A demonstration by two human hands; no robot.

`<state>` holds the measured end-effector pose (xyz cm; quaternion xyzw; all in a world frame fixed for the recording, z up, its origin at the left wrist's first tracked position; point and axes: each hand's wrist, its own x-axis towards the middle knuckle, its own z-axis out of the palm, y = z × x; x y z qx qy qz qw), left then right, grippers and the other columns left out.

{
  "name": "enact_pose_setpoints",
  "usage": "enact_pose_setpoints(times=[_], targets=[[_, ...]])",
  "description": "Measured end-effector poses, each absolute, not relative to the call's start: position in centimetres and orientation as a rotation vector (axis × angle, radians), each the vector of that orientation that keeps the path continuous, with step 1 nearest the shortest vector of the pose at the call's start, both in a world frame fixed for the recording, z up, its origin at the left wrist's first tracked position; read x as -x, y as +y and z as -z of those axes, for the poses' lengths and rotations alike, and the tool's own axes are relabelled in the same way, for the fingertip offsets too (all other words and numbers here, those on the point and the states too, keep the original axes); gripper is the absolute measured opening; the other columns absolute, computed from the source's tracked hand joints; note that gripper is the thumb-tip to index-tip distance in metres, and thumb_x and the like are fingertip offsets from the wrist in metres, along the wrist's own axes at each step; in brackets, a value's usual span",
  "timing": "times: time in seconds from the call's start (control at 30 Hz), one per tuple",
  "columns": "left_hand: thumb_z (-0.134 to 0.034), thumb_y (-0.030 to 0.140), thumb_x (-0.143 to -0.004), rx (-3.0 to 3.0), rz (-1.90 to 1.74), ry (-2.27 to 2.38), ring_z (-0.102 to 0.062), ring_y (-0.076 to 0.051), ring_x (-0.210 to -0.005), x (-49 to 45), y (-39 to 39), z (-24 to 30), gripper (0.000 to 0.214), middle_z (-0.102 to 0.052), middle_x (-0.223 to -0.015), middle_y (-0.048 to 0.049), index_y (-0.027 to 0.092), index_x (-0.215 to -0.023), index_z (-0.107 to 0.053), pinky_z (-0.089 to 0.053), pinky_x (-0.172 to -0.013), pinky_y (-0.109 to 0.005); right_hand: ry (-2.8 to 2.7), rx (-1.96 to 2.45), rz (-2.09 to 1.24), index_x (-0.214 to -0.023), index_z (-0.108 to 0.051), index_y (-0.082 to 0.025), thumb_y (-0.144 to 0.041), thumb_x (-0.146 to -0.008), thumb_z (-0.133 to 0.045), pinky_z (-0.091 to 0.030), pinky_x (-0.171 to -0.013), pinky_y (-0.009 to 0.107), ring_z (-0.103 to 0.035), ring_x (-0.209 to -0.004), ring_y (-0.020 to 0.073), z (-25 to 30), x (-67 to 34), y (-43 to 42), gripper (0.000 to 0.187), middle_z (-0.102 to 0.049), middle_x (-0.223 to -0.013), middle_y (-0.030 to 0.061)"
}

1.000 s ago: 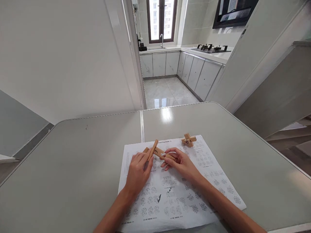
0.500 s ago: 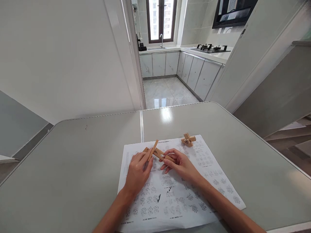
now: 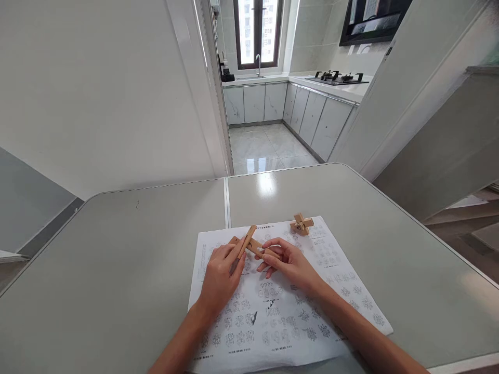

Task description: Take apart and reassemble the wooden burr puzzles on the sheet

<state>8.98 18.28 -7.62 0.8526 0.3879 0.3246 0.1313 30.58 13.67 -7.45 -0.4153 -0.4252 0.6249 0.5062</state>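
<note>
My left hand [image 3: 222, 267] is closed on a slim wooden puzzle stick [image 3: 248, 240], which slants up and away from the fingers. Behind that stick lies a notched wooden puzzle piece [image 3: 255, 247] with a dark mark, crossing it at an angle. Its right end is pinched between the thumb and fingers of my right hand [image 3: 287, 262]. Whether the two pieces touch, I cannot tell. Beneath both hands lies a printed sheet [image 3: 280, 327] covered with small line drawings of puzzle parts.
An assembled cross-shaped wooden puzzle [image 3: 301, 224] stands on the sheet's far right part. The grey table [image 3: 117, 270] has a seam and a pale edge. Past it, a doorway opens onto a kitchen with a sink and a gas stove [image 3: 338, 78].
The stick in my left hand has rolled slightly, so a broader face with a dark mark shows. My right hand stays nearly still.
</note>
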Motion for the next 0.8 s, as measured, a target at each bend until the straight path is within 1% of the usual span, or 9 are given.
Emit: enact_pose_setpoints(times=[0.07,0.13,0.33,0.57,0.7,0.8], targets=[[-0.051,0.024,-0.108,-2.467,-0.951,1.118,-0.068,-0.024,-0.108,-9.03,18.22,7.49,0.046,-0.074,-0.116,-0.0059,0.031,-0.154,-0.05,-0.055,-0.093,-0.041,-1.002,1.001,-1.532,-0.108,-0.062,-0.022,-0.053,-0.088,-0.08,-0.066,-0.07,0.035,-0.08,-0.088,0.0239,7.27,-30.64,13.69,0.041,-0.078,-0.102,0.0081],[-0.052,0.025,-0.108,-2.466,-0.956,1.088,-0.069,-0.024,-0.106,-9.07,18.16,7.35,0.045,-0.075,-0.113,-0.0056,0.03,-0.153,-0.052,-0.056,-0.093,-0.04,-0.979,0.999,-1.548,-0.108,-0.062,-0.022,-0.052,-0.087,-0.082,-0.066,-0.069,0.034,-0.08,-0.088,0.0235,7.22,-30.68,13.72,0.041,-0.078,-0.1,0.007],[-0.05,0.028,-0.109,-2.444,-0.934,1.049,-0.071,-0.023,-0.108,-9.08,17.92,7.1,0.044,-0.076,-0.114,-0.0058,0.031,-0.153,-0.052,-0.059,-0.093,-0.039,-0.962,0.973,-1.564,-0.106,-0.063,-0.023,-0.051,-0.086,-0.083,-0.065,-0.068,0.033,-0.08,-0.087,0.0223,7.31,-30.64,13.76,0.04,-0.077,-0.094,0.0038],[-0.047,0.029,-0.11,-2.441,-0.882,1.019,-0.07,-0.022,-0.103,-9.1,17.72,7.0,0.052,-0.075,-0.117,-0.0064,0.03,-0.161,-0.039,-0.059,-0.092,-0.038,-0.976,0.971,-1.554,-0.107,-0.062,-0.022,-0.051,-0.087,-0.082,-0.066,-0.069,0.034,-0.08,-0.088,0.0234,7.25,-30.58,13.78,0.04,-0.077,-0.097,0.0057],[-0.046,0.026,-0.11,-2.442,-0.86,0.978,-0.07,-0.022,-0.1,-9.04,17.89,6.96,0.053,-0.076,-0.114,-0.0055,0.032,-0.162,-0.038,-0.059,-0.089,-0.037,-0.981,0.942,-1.566,-0.108,-0.061,-0.023,-0.05,-0.088,-0.082,-0.066,-0.068,0.034,-0.08,-0.087,0.0235,7.45,-30.64,13.85,0.04,-0.078,-0.1,0.0059],[-0.046,0.022,-0.109,-2.458,-0.837,0.891,-0.071,-0.021,-0.099,-8.97,18.04,7.01,0.055,-0.077,-0.115,-0.0041,0.032,-0.163,-0.037,-0.057,-0.09,-0.037,-0.979,0.928,-1.578,-0.109,-0.06,-0.023,-0.049,-0.088,-0.082,-0.066,-0.07,0.035,-0.08,-0.089,0.024,7.45,-30.69,13.8,0.041,-0.079,-0.104,0.0071]])
